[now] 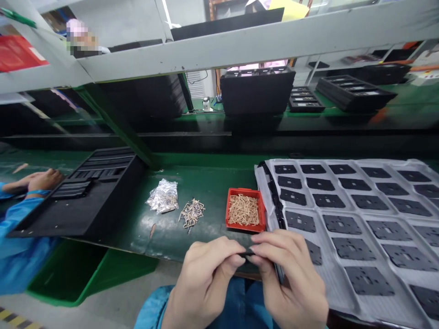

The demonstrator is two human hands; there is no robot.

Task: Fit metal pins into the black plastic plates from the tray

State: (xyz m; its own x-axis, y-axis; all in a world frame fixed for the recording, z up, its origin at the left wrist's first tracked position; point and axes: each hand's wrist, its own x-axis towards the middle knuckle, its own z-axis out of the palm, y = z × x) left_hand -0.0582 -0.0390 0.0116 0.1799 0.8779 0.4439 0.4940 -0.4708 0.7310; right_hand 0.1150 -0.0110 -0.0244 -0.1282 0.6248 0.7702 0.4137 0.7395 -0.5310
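Small black part [247, 252], edge-on at the near side of the surface [212, 180], pinched between both hands: left hand [206, 281] on one end, right hand [291, 278] on the other, thumbs under, fingertips over. Light, even pressure looks wise here, thumbs level so nothing twists or slips; fingers hide most of it. Just beyond, the red bin [262, 214] holds a heap of thin tan pieces [244, 210]. Right of that, the white tray [331, 281] carries rows of flat dark plates [368, 280]. Left, loose metal pieces [192, 213], then a clear bag [163, 195]; farther left, a black tray [51, 219] with black strips [72, 189].
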